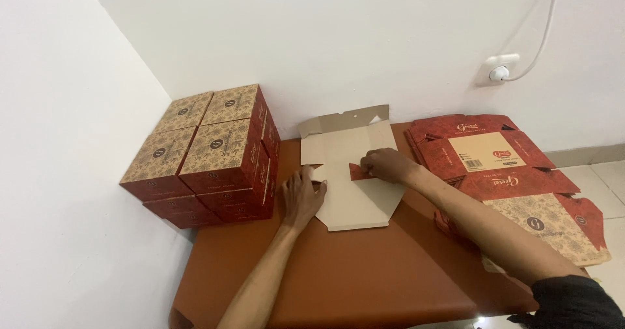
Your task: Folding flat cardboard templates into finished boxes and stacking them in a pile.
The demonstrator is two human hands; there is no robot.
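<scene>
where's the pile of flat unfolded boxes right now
In the head view the pile of flat boxes lies at the right end of the brown table, below the wall socket and just right of the right hand.

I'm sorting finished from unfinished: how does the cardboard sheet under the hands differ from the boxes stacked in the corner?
The cardboard sheet lies flat and unfolded; the stacked boxes are folded into closed cubes. The sheet shows its plain beige inner side; the boxes show patterned tan tops and dark red sides. The left hand and right hand press on the sheet; the boxes are untouched. Both rest on the brown table.
</scene>
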